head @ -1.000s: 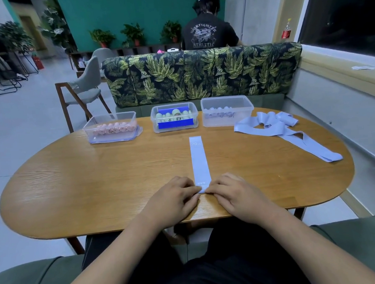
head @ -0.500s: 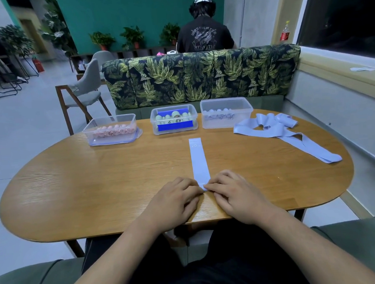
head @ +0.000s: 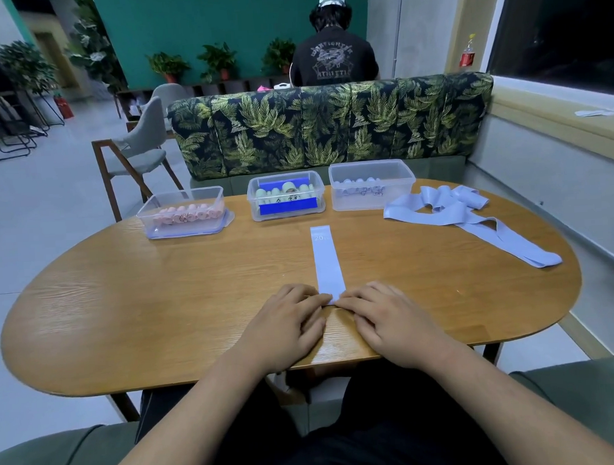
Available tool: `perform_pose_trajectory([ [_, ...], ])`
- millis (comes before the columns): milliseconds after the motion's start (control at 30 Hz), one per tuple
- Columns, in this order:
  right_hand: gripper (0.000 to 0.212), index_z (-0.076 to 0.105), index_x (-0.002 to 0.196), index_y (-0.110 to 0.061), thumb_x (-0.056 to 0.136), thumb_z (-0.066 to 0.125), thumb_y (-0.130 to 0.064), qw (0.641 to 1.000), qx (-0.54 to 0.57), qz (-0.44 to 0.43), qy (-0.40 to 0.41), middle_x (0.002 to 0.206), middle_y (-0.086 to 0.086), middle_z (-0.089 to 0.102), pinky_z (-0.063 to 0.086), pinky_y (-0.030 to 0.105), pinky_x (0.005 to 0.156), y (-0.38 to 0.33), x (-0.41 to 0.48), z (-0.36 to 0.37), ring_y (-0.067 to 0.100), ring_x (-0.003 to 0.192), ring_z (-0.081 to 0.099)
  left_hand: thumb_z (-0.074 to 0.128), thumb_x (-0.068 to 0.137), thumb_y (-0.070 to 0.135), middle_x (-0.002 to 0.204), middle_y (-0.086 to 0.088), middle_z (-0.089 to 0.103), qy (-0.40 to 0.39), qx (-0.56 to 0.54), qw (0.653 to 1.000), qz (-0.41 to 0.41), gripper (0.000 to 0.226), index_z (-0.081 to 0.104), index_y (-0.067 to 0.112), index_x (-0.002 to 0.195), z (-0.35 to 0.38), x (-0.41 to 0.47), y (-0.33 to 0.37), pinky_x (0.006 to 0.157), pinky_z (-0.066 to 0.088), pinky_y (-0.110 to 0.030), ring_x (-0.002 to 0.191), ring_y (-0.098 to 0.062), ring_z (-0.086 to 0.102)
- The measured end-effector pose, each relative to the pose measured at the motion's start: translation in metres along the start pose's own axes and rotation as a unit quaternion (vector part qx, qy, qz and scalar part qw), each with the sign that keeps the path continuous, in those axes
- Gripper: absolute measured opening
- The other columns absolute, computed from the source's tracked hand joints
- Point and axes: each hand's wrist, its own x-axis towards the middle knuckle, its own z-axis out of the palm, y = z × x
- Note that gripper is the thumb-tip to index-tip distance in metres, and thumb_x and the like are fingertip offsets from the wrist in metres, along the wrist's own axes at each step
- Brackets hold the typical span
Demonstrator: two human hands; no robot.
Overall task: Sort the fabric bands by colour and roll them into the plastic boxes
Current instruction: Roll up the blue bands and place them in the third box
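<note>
A light blue fabric band [head: 326, 263] lies flat down the middle of the wooden table [head: 160, 311], its far end marked "20". My left hand [head: 289, 325] and my right hand [head: 385, 320] pinch its near end with curled fingertips, where the band is rolled into a small coil. Three clear plastic boxes stand at the table's far side: the left box [head: 182, 214] holds pink rolls, the middle box [head: 286, 198] holds pale green rolls, the right box [head: 372, 184] holds light blue rolls.
A loose pile of light blue bands [head: 450, 212] lies at the far right, with one band trailing toward the right edge. A leaf-patterned sofa [head: 328, 124] stands behind the table and a chair [head: 141, 152] at the back left. A person stands beyond the sofa.
The flat part of the blue band has become a little shorter as its near end curls under my fingertips. Both hands stay at the near end.
</note>
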Motion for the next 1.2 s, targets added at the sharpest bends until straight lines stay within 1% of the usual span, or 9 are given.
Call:
perform_pose_trajectory([
  [267,0.048,0.050,0.150,-0.039,0.105,0.036,-0.038,0.998,-0.006,0.042,-0.035,0.152,-0.025,0.050,0.035,0.034,0.115,0.000,0.010,-0.004,0.006,0.137,0.041,0.049,0.103,0.050,0.141,0.012,0.053,-0.043,-0.009,0.997,-0.067,0.052,0.053,0.035,0.153,0.003,0.008,-0.003,0.115,0.034,-0.033,0.136,-0.010,0.041],
  [333,0.048,0.049,0.151,-0.038,0.105,0.039,-0.037,0.998,-0.007,0.045,-0.040,0.153,-0.024,0.050,0.032,0.032,0.116,0.001,0.012,-0.004,0.005,0.138,0.038,0.057,0.104,0.040,0.127,0.014,0.062,-0.004,-0.103,0.987,-0.121,0.038,0.062,0.033,0.141,0.000,0.015,-0.004,0.104,0.043,-0.029,0.120,-0.005,0.055],
  [433,0.045,0.048,0.151,-0.039,0.106,0.042,-0.035,0.998,0.001,0.049,-0.045,0.153,-0.024,0.050,0.030,0.031,0.112,0.002,0.016,-0.006,0.002,0.139,0.036,0.063,0.101,0.029,0.092,0.011,0.072,0.031,-0.201,0.950,-0.236,0.009,0.072,0.026,0.101,-0.012,0.036,-0.005,0.075,0.045,-0.021,0.084,-0.002,0.065],
  [500,0.044,0.048,0.150,-0.040,0.106,0.043,-0.035,0.997,0.004,0.051,-0.049,0.152,-0.024,0.050,0.031,0.031,0.110,0.003,0.017,-0.005,0.001,0.139,0.036,0.064,0.100,0.037,0.078,0.011,0.073,-0.014,-0.187,0.945,-0.269,0.022,0.073,0.023,0.084,-0.016,0.050,-0.006,0.070,0.045,-0.028,0.076,-0.007,0.066],
  [600,0.043,0.051,0.148,-0.040,0.106,0.044,-0.034,0.998,0.001,0.051,-0.049,0.149,-0.025,0.052,0.030,0.029,0.104,0.005,0.019,-0.004,0.001,0.137,0.038,0.066,0.096,0.052,0.070,0.005,0.074,-0.074,-0.180,0.931,-0.309,0.039,0.075,0.017,0.080,-0.021,0.068,-0.004,0.064,0.046,-0.029,0.065,-0.011,0.064],
  [700,0.037,0.057,0.141,-0.040,0.106,0.047,-0.034,0.998,0.008,0.045,-0.041,0.141,-0.025,0.058,0.033,0.028,0.100,0.009,0.023,-0.002,0.002,0.130,0.044,0.070,0.093,0.043,0.073,-0.007,0.078,-0.127,-0.197,0.916,-0.326,0.037,0.071,0.012,0.074,-0.024,0.080,-0.002,0.065,0.051,-0.031,0.055,-0.018,0.057],
  [900,0.015,0.073,0.113,-0.030,0.104,0.060,-0.029,0.997,0.068,0.025,0.015,0.110,-0.015,0.069,0.052,0.039,0.089,0.014,0.034,0.008,0.012,0.104,0.056,0.069,0.096,0.030,0.072,-0.007,0.078,-0.147,-0.177,0.921,-0.315,0.022,0.070,0.014,0.080,-0.026,0.080,-0.005,0.063,0.050,-0.027,0.054,-0.014,0.059],
  [1067,0.019,0.076,0.116,-0.023,0.104,0.061,-0.024,0.998,0.063,0.015,0.023,0.110,-0.010,0.071,0.051,0.037,0.090,0.015,0.037,0.011,0.017,0.102,0.056,0.077,0.091,0.039,0.074,0.005,0.071,-0.070,-0.137,0.944,-0.292,0.023,0.068,0.020,0.085,-0.015,0.072,-0.010,0.066,0.050,-0.032,0.073,-0.014,0.064],
  [1200,0.026,0.074,0.125,-0.027,0.106,0.057,-0.027,0.998,0.051,0.033,0.016,0.113,-0.012,0.065,0.048,0.035,0.094,0.015,0.040,0.010,0.017,0.109,0.052,0.084,0.085,0.031,0.085,0.010,0.065,0.031,-0.168,0.954,-0.245,0.024,0.061,0.028,0.089,0.000,0.058,-0.015,0.069,0.045,-0.027,0.080,-0.008,0.060],
])
